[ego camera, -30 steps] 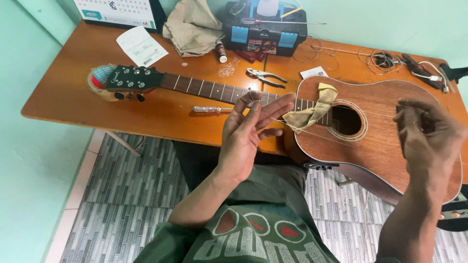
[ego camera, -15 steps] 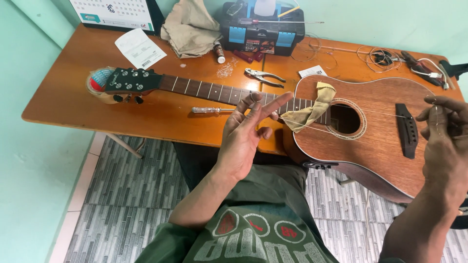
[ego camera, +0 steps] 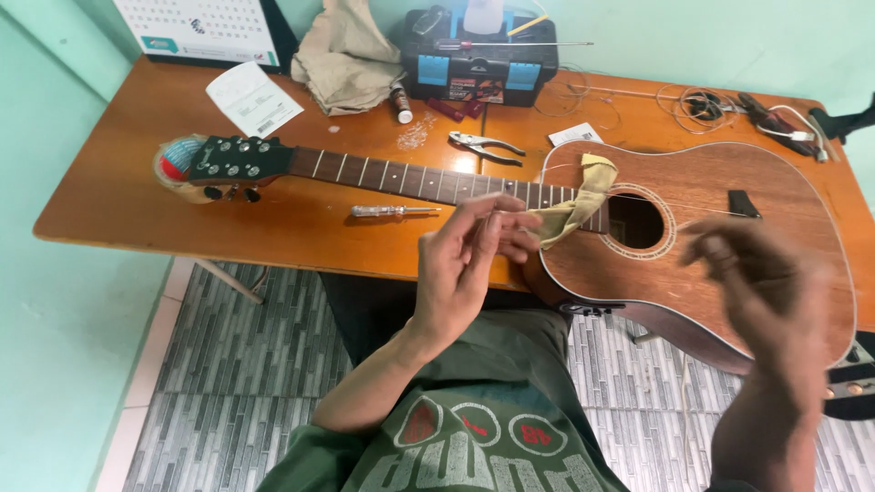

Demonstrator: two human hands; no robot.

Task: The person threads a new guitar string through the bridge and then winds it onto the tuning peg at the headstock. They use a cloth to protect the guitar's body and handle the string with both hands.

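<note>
Head view: looked down on a wooden table (ego camera: 109,196) with a guitar (ego camera: 693,228) lying flat, neck to the left, body to the right.
Left hand: left hand (ego camera: 469,264) was raised over the near table edge, just left of the guitar body; fingers loosely curled, thumb and fingertips pinched close together. Cannot tell if a string was between them.
Right hand: right hand (ego camera: 761,292) was blurred, above the near right part of the guitar body; fingers partly curled, grip cannot be told.
Guitar: headstock (ego camera: 239,160) rested on a round roll at far left; a thin string (ego camera: 679,204) ran over the sound hole toward the bridge.
Cloth: yellow cloth (ego camera: 579,205) was tucked at the neck joint, touching the fretboard, just right of the left hand.
Screwdriver: small screwdriver (ego camera: 394,210) lay on the table just near of the neck.
Pliers: pliers (ego camera: 485,144) lay just far of the neck.
Far side: toolbox (ego camera: 478,59), beige rag (ego camera: 344,56), paper slip (ego camera: 253,98), coiled wires (ego camera: 702,102).
Floor: grey striped tiles (ego camera: 255,364) below the table.
</note>
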